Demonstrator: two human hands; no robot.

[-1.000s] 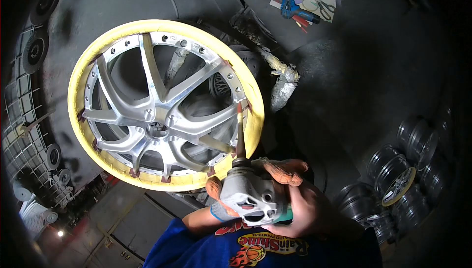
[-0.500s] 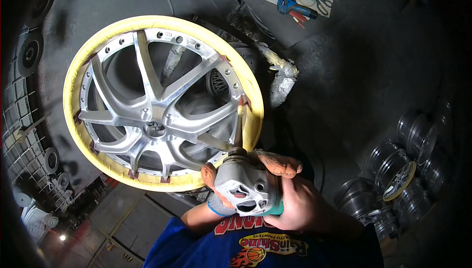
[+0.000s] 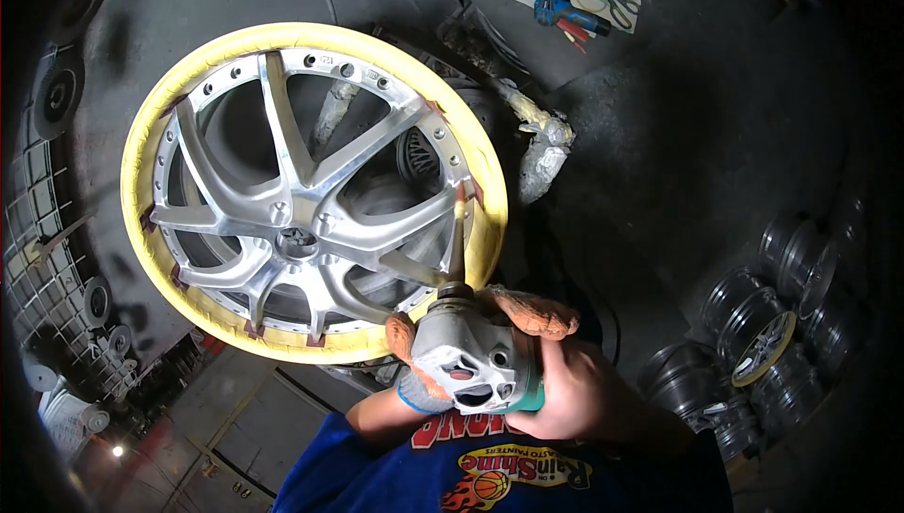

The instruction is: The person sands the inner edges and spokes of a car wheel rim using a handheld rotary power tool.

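Shift: since a second ago the alloy wheel (image 3: 301,193) sits a touch higher and further left in your view; your hands and the grinder (image 3: 471,362) have hardly changed in the last half second.
Left hand: your left hand (image 3: 414,362), in an orange-tipped work glove, is wrapped round the near-left side of the grinder body, clenched on it.
Right hand: your right hand (image 3: 565,395) is bare and closed round the green rear of the grinder; gloved fingertips (image 3: 532,313) lie across the top of the tool head, and I cannot tell whose side they belong to.
Tool: the long tapered bit (image 3: 458,235) points up from the grinder, its tip touching the inner edge of the wheel at the right side, just beside the yellow masking tape (image 3: 485,202).
Wheel: it stands tilted on a stand, spokes bare and bright, outer lip fully wrapped in yellow tape with brown tabs.
Progress: judged from the look, masking is finished and the spoke faces already shine; the bit is at one spot on the right of the bolt ring, so the remainder of that ring likely is left.
Surroundings: stacked rims (image 3: 763,344) at right, blue drill (image 3: 556,9) on the bench above, sanding discs (image 3: 56,99) at left.
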